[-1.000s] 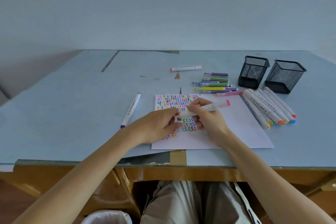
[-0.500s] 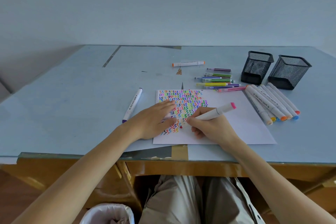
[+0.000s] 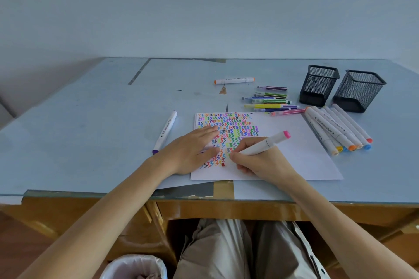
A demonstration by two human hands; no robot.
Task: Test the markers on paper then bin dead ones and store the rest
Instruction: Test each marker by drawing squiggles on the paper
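A white sheet of paper (image 3: 294, 154) covered at its left with rows of coloured squiggles lies on the pale blue table (image 3: 90, 131). My right hand (image 3: 260, 161) grips a white marker with a pink cap end (image 3: 269, 142), its tip down on the paper near a red mark. My left hand (image 3: 190, 149) rests flat on the paper's left edge, fingers straight. A row of white markers (image 3: 335, 129) lies at the paper's right. Several thin coloured pens (image 3: 269, 101) lie behind the paper.
Two black mesh pen cups (image 3: 318, 85) (image 3: 358, 90) stand at the back right. A purple-tipped white marker (image 3: 165, 132) lies left of the paper, an orange-tipped one (image 3: 234, 80) further back. A white-lined bin (image 3: 136, 267) sits below the table edge by my knees.
My hands parted after uncapping the marker. The left hand flattened onto the paper, and the right hand brought the marker's tip down onto the sheet.
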